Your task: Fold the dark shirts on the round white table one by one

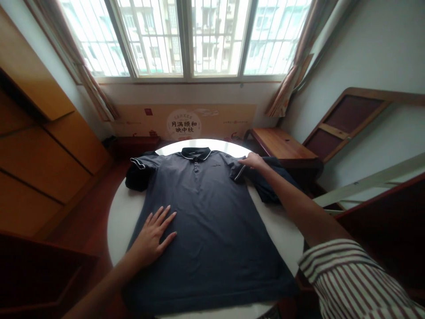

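Observation:
A dark grey polo shirt [206,221] lies spread front side up, its black collar towards the window. White piping edges the collar and both sleeves. My left hand [154,235] rests flat on the left side of the shirt's body, fingers spread. At the sleeve on the right, my right hand [253,161] has its fingers closed on the fabric near the cuff. Under the shirt is a round white table [121,221]. A bunched black cloth [137,178] sits beside the left sleeve, and dark folded clothing [268,181] lies beneath my right forearm.
Beyond the table stands a low wooden desk [282,144] at the right, near a leaning wooden panel [348,119]. A printed banner [215,122] runs below the barred window. Wooden cabinets [43,159] line the left side, and dark furniture [388,221] is at the right.

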`<state>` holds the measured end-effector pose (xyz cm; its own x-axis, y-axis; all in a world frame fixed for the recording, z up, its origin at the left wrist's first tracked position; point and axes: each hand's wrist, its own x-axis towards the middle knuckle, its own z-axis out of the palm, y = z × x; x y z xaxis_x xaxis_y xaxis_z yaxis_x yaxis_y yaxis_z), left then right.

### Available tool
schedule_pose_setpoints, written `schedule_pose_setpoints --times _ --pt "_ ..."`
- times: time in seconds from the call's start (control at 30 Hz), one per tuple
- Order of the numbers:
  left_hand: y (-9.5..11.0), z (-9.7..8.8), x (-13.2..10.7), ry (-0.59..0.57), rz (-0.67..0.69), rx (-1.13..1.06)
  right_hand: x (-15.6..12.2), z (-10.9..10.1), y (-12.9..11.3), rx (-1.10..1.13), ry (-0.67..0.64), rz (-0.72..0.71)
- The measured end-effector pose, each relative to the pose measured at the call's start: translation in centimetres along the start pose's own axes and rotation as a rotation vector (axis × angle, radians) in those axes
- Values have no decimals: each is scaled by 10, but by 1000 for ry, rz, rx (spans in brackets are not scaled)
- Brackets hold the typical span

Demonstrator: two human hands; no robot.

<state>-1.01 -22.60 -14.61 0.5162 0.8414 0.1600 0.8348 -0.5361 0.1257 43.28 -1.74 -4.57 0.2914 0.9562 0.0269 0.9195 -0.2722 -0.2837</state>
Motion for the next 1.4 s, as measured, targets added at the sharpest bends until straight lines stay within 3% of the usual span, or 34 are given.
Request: schedule_pose_setpoints --times 0.17,0.3,0.5,0.67,0.8,0.93,1.23,1.4 --pt "0 2 0 0 -6 4 18 -12 -9 93 113 -118" --pt "1 2 -1 4 -6 13 33 -22 -40 168 184 -311" --pt "1 2 -2 1 -2 13 47 2 -87 188 -17 -509" --pt "2 2 -1 -8 -7 18 63 23 -71 9 -159 -439" --pt "3 0 -1 -17 -10 18 75 31 -53 -150 -264 -384" --pt "4 -2 -1 -17 -4 9 81 36 -51 -250 -327 -368" --pt "5 -3 -2 -38 -12 27 77 21 -43 -303 -123 -308" --pt "5 -3 -2 -39 -18 28 29 29 -66 -274 -91 -472"
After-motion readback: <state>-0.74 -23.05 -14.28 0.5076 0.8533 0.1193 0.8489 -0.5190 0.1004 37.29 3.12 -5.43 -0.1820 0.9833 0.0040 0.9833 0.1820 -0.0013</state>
